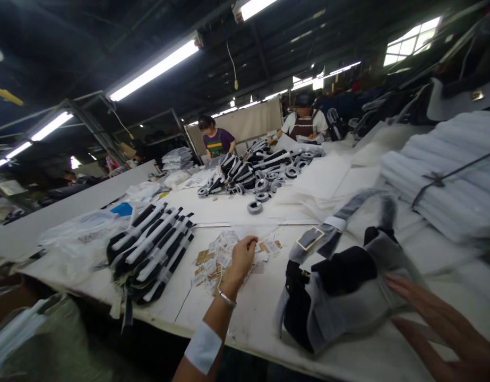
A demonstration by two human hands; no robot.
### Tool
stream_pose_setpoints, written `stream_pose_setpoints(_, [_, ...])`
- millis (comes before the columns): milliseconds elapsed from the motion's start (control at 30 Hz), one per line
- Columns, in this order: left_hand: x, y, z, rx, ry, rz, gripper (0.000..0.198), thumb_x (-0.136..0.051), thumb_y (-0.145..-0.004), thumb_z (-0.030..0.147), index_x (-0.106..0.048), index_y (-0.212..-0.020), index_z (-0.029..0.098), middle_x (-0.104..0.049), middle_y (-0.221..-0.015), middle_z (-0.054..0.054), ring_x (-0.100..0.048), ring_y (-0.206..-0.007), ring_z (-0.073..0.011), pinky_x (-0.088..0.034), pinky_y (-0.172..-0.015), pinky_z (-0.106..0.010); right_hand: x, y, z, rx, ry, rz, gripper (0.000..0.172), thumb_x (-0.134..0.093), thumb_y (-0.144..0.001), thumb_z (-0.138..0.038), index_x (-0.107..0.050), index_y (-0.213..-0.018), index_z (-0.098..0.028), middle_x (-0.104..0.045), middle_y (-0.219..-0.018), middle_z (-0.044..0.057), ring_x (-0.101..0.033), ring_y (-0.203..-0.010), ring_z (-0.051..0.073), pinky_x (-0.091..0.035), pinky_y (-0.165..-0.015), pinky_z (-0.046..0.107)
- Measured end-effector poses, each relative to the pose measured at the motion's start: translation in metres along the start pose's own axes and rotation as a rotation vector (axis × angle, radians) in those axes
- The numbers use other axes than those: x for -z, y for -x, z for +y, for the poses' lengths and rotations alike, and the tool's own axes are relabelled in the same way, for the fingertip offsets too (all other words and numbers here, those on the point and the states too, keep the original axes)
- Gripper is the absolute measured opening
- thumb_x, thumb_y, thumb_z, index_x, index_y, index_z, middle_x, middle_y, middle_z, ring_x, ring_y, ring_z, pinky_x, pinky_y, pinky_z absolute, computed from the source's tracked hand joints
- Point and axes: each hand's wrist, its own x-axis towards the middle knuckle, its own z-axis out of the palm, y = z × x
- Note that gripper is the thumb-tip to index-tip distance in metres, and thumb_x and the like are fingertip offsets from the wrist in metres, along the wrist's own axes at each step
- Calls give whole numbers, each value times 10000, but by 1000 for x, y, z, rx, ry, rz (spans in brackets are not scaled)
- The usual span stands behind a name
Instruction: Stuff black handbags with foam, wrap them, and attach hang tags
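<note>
My left hand (241, 260) hovers over a pile of small white and brown tags (216, 260) with strings. Its fingertips are pressed together; whatever they may hold is too small to make out. On the right of the table lies a black bag (344, 270), partly covered in translucent wrapping. Its wrapped strap (360, 201) arches up behind it, and a gold rectangular buckle (310, 239) shows at the strap's end. My right hand (447, 323) is at the bag's right side with fingers spread, seemingly touching the wrapping.
Black-and-white wrapped straps (153, 249) lie stacked at left, beside clear plastic bags (81, 228). A heap of wrapped straps and rolls (256, 170) fills the far table. White foam sheets (447, 170) are piled at right. Two people (218, 139) work across the table.
</note>
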Motion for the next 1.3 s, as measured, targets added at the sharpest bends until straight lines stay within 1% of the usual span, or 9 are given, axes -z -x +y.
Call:
stream_pose_setpoints(100, [-21, -21, -15, 23, -136, -82, 246, -610, -948, 367, -655, -1071, 158, -679, -1102, -67, -656, -1001, -202, -536, -919, -445, -28, 6, 16, 317, 171, -111, 692, -488, -933, -463, -257, -1572, -331, -367, -1580, 56, -456, -1363, 360, -348, -1131, 540])
stream_pose_setpoints(167, [-33, -31, -21, 35, -209, -116, 263, -609, -948, 365, -640, -1115, 164, -657, -1155, -77, -643, -1032, -212, -538, -918, -447, -46, 10, 32, 398, 278, -143, 715, -441, -951, -514, -231, -1585, -259, -365, -1579, 89, -469, -1348, 364, -280, -1148, 540])
stream_pose_setpoints(300, [-46, -44, -30, 41, -312, -170, 287, -607, -948, 360, -623, -1165, 172, -632, -1210, -86, -626, -1073, -225, -533, -929, -458, -68, 7, 55, 401, 335, -184, 724, -408, -961, -546, -201, -1590, -254, -468, -1517, 78, -482, -1340, 339, -206, -1167, 518])
stream_pose_setpoints(467, [-49, -56, -33, 43, -346, -239, 300, -618, -942, 356, -616, -1176, 169, -628, -1212, -86, -629, -1061, -226, -540, -914, -454, -77, -13, 58, 409, 303, -205, 745, -453, -943, -554, -200, -1589, -281, -511, -1485, 49, -504, -1322, 319, -200, -1160, 482])
stream_pose_setpoints(667, [-27, -78, -26, 72, -137, -120, 294, -612, -945, 363, -618, -1165, 167, -636, -1186, -83, -636, -1029, -215, -549, -891, -438, -78, -14, 60, 384, 266, -212, 748, -508, -918, -527, -248, -1576, -283, -493, -1499, 47, -489, -1339, 326, -223, -1162, 497])
stream_pose_setpoints(867, [38, -96, 25, 24, 250, 16, 275, -590, -956, 388, -619, -1080, 144, -663, -1013, -52, -659, -877, -174, -572, -781, -370, -73, -27, 52, 330, 111, -185, 661, -533, -923, -535, -367, -1527, -324, -504, -1491, 39, -513, -1326, 321, -346, -1144, 514])
stream_pose_setpoints(1000, [75, -85, 81, -53, 432, 53, 252, -617, -911, 421, -599, -946, 172, -656, -919, -26, -653, -838, -139, -562, -751, -284, -58, -67, 8, 239, -157, -141, 437, -514, -956, -487, -595, -1355, -328, -609, -1383, 30, -616, -1216, 276, -505, -1050, 423])
stream_pose_setpoints(1133, [91, -60, 135, -97, 527, 22, 293, -661, -850, 463, -593, -910, 185, -651, -925, -29, -649, -848, -141, -566, -725, -263, -45, -121, -58, 145, -408, -158, 361, -531, -961, -454, -671, -1260, -308, -667, -1301, 32, -635, -1192, 261, -529, -1035, 400])
stream_pose_setpoints(1300, [91, -24, 184, -122, 589, -31, 311, -691, -831, 474, -606, -898, 182, -645, -918, -28, -639, -856, -147, -577, -740, -278, -50, -174, -115, 102, -667, -143, 417, -526, -960, -449, -641, -1302, -240, -631, -1351, 72, -564, -1276, 278, -412, -1133, 483])
